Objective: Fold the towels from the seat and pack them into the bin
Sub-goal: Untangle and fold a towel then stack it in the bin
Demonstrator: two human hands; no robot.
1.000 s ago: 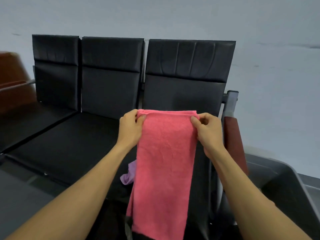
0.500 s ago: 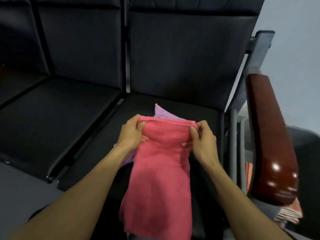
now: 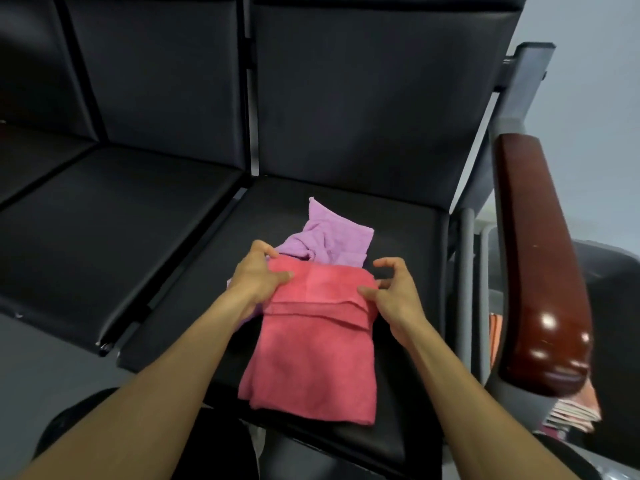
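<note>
Two towels, two hands, three seats in your view.

You have one pink towel at the front edge of the right-hand seat, one purple towel behind it, both of your hands: left hand, right hand, one wooden armrest, and one stack of folded cloths beneath it.

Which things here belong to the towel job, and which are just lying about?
Job:
- pink towel, gripped at its far edge by left hand and right hand
- purple towel, crumpled behind it
- seat
- folded towels, low right

Lying about:
- wooden armrest
- neighbouring seats
</note>
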